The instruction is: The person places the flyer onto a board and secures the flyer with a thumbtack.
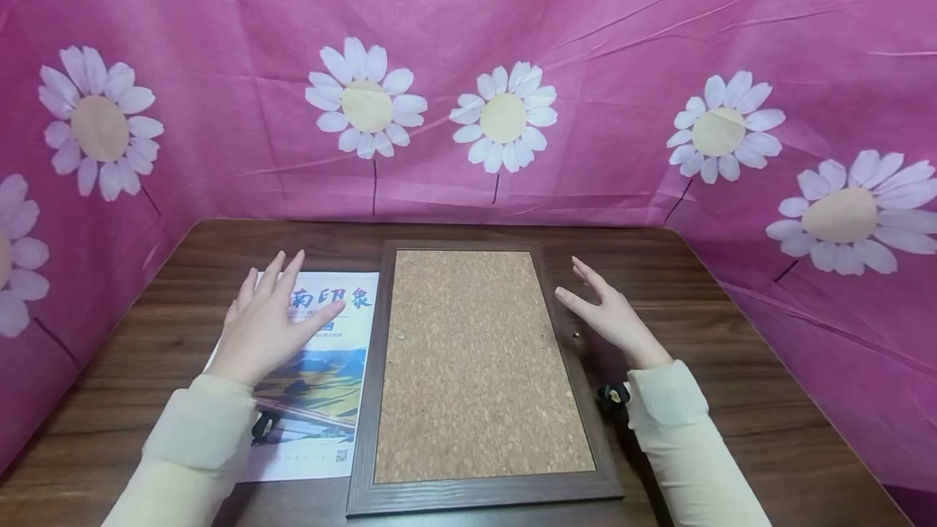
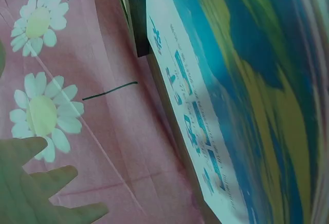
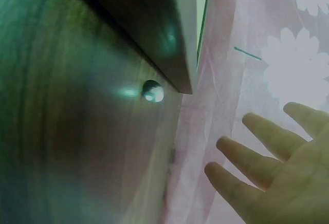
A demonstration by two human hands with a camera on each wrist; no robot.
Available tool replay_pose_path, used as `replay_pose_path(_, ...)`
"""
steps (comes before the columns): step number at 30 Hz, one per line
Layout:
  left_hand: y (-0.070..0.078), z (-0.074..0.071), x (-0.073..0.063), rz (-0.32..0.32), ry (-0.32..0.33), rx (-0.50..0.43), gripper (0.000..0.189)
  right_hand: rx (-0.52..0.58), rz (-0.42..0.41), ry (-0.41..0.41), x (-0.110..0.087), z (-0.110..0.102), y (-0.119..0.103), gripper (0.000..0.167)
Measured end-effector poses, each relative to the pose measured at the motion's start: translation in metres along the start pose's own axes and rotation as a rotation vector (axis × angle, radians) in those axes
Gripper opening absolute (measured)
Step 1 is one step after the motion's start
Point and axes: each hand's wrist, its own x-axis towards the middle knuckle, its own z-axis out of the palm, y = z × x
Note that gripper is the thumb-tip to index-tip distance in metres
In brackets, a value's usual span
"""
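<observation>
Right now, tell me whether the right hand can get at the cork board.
Probably yes: the right hand looks empty and hovers close beside the cork board, with nothing visible standing between them.

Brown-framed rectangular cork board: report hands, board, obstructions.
Left hand empty, over white landscape-picture booklet; right hand empty. Brown-framed rectangular cork board lying on dark wooden table, ungripped. Small shiny round object beside board's right edge.
</observation>
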Motion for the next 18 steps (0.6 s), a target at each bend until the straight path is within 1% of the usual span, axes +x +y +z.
replay_pose_path(5, -0.007, -0.003, -0.003, -0.032, -0.033, -0.027, 0.103, 0.089, -0.019, -0.006, 0.003, 0.002, 0.008, 0.075)
replay_pose_path(8, -0.012, -0.005, -0.004, -0.05, -0.054, -0.039, 0.104, 0.096, -0.028, -0.025, 0.004, 0.003, 0.012, 0.073)
replay_pose_path(15, -0.022, -0.006, -0.004, -0.104, -0.125, -0.056, 0.107, 0.122, -0.023, -0.118, 0.001, 0.003, 0.022, 0.071)
replay_pose_path(18, -0.026, -0.007, -0.004, -0.123, -0.15, -0.053, 0.108, 0.119, -0.02, -0.141, 0.001, 0.003, 0.025, 0.07)
